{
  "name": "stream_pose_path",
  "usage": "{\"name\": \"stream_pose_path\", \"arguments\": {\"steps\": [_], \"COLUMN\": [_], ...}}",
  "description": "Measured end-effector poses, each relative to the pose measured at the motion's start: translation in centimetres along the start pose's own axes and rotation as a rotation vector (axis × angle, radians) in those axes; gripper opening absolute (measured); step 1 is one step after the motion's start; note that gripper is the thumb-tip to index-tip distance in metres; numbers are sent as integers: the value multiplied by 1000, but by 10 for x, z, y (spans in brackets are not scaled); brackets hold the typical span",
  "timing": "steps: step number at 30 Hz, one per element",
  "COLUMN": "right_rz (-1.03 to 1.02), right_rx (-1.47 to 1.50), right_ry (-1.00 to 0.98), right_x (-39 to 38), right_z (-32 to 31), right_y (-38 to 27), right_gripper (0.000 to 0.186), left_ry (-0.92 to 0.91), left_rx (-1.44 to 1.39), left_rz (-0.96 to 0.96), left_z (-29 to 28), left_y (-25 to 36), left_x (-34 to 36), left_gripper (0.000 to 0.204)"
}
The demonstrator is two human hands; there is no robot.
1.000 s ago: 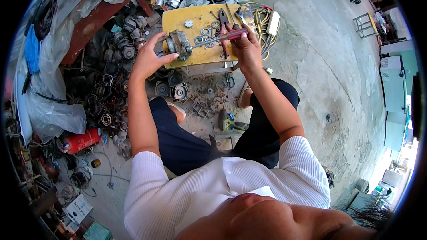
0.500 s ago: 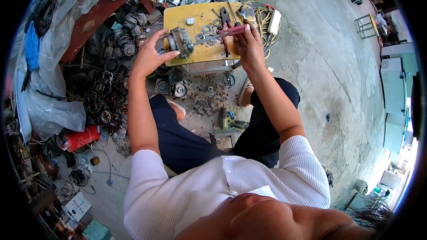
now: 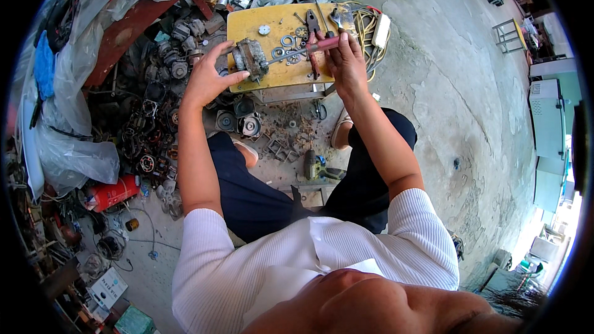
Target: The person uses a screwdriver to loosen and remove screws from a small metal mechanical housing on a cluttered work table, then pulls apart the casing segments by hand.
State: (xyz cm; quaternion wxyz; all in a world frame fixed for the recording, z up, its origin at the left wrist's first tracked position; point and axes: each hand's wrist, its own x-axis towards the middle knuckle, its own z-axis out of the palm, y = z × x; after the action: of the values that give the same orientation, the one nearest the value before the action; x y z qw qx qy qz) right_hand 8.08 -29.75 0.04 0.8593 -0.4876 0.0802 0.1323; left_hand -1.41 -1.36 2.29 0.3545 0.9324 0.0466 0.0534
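Motor [image 3: 249, 59], grimy, grey and drum-shaped, sits at the near left edge of our small yellow table [image 3: 247, 25], our left hand [image 3: 207, 77] curled around its side. Our right hand [image 3: 346, 62] is clenched on a red-handled screwdriver [image 3: 303, 49] whose thin shaft reaches the motor. Washers [image 3: 288, 41] and pliers [image 3: 312, 31] lie on the worn tabletop; rough concrete floor [image 3: 445, 86] spreads right.

The left hand [image 3: 207, 77] grips a small grey motor [image 3: 250, 59] at the edge of the yellow worktop [image 3: 247, 25]; the right hand [image 3: 344, 62] holds a red-handled screwdriver [image 3: 303, 49] against it.
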Motion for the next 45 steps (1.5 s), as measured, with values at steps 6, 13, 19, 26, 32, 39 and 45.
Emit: {"name": "stream_pose_path", "arguments": {"steps": [6, 13, 19, 26, 32, 39, 45], "right_rz": [-91, -7, -42, -54, -83, -63, -62], "right_rx": [92, 77, 87, 77, 82, 55, 82], "right_ry": [-4, -28, -3, -35, 7, -40, -26], "right_x": [10, 6, 5, 2, 10, 8, 9], "right_z": [-11, -6, -7, -1, -9, -6, -7], "right_y": [13, 7, 7, 2, 10, 6, 6], "right_gripper": [39, 41, 37, 35, 35, 36, 37], "left_ry": [-13, 25, 29, 29, 32, 31, 31], "left_rx": [2, -27, -24, -21, -11, -27, -15], "left_rz": [-29, -5, 14, 20, 26, 16, 5], "left_z": [0, 3, 3, 4, 3, 3, 4], "left_y": [3, -4, -3, -6, -5, -5, -4], "left_x": [1, 0, 1, 2, 2, 1, 2], "left_gripper": [82, 79, 79, 80, 80, 80, 79]}}
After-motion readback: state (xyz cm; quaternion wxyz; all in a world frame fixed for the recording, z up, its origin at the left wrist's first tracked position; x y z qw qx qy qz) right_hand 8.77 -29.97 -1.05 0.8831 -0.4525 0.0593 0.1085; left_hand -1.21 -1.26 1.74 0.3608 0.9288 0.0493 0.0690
